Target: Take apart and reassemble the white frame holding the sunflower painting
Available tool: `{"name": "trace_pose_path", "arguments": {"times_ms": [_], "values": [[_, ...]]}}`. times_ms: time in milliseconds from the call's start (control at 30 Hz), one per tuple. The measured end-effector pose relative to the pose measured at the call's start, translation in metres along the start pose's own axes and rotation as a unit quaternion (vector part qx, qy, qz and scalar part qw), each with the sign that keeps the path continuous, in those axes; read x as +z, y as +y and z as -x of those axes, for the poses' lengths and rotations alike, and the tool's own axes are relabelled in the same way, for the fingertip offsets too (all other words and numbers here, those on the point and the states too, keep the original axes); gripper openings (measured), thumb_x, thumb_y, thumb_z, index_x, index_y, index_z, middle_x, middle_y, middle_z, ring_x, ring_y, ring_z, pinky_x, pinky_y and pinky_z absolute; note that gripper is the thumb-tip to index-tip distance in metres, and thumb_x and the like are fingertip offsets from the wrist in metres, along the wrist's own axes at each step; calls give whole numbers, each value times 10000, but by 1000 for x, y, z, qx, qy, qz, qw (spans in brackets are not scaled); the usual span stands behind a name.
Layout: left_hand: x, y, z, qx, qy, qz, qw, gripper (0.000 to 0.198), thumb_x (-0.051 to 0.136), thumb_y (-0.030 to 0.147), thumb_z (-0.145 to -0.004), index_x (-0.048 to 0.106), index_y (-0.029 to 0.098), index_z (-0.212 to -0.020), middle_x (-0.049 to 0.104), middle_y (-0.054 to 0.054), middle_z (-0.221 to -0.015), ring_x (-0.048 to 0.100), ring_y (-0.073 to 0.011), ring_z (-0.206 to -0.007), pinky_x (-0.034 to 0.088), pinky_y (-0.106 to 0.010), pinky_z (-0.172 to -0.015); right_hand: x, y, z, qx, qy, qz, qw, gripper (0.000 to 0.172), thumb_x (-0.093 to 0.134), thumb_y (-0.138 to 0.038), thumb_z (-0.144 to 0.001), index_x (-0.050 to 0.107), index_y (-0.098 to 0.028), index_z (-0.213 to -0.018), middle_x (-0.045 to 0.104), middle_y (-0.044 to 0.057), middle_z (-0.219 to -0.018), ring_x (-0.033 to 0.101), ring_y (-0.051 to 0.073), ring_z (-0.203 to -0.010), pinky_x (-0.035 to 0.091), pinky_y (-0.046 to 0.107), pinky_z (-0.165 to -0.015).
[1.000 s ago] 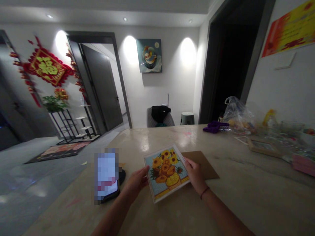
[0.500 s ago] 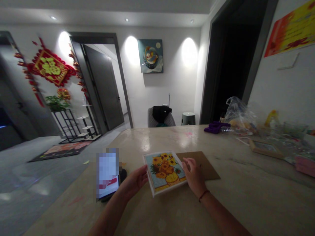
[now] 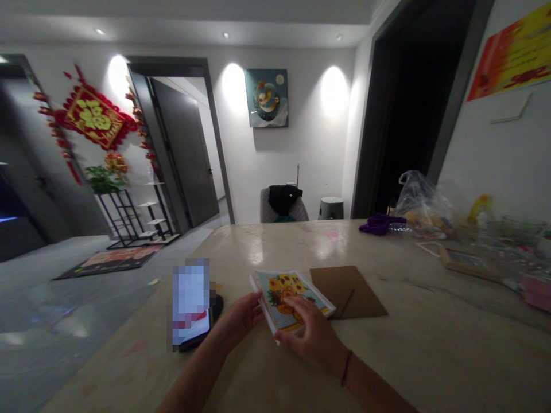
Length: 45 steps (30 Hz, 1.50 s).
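while gripping one sunflower picture (image 3: 283,283) with left hand (image 3: 241,319), resting spread right hand (image 3: 315,337) across it, near one board (image 3: 364,291) and, toward left worktop (image 3: 430,344) edge, one phone (image 3: 191,304).

Dim overall, lit by small ceiling lights (image 3: 226,35). Blown out in patches on the wall (image 3: 301,149). Shiny with glare on table (image 3: 430,355) and floor (image 3: 86,310). Near-black inside right doorway (image 3: 400,126). Stretched and soft toward side edges. Pixelated over phone (image 3: 189,304).
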State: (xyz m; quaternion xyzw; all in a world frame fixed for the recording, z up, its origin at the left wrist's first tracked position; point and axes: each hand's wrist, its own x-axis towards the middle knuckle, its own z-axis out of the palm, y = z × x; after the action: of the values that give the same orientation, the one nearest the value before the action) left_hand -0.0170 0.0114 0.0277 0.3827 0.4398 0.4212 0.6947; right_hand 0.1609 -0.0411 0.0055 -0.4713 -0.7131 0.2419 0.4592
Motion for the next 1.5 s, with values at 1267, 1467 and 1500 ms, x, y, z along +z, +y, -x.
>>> {"name": "trace_pose_path", "arguments": {"times_ms": [1267, 1467, 1500], "values": [[-2, -10, -7, 61, 120, -217, 967, 287, 537, 78, -628, 616, 132, -899, 691, -45, -826, 639, -168, -759, 494, -241, -655, -8, 29, -23, 191, 105, -253, 943, 313, 522, -454, -688, 615, -155, -677, 618, 18, -651, 550, 180, -656, 414, 265, -587], [-7, -9, -15, 159, 258, -407, 862, 425, 525, 207, -699, 532, 77, -1103, 552, -151, -1191, 494, -241, -1119, 395, -347, -917, -34, 27, -28, 180, 178, -417, 873, 273, 648, -427, -616, 625, -174, -717, 624, -10, -684, 548, 137, -677, 410, 238, -629], [-6, -10, -15, 171, 255, -407, 860, 421, 513, 252, -716, 537, 72, -1095, 546, -156, -1197, 486, -244, -1126, 386, -358, -927, -36, 24, -28, 179, 172, -457, 854, 257, 663, -412, -612, 623, -182, -719, 629, -13, -688, 551, 131, -667, 415, 239, -632]]}}
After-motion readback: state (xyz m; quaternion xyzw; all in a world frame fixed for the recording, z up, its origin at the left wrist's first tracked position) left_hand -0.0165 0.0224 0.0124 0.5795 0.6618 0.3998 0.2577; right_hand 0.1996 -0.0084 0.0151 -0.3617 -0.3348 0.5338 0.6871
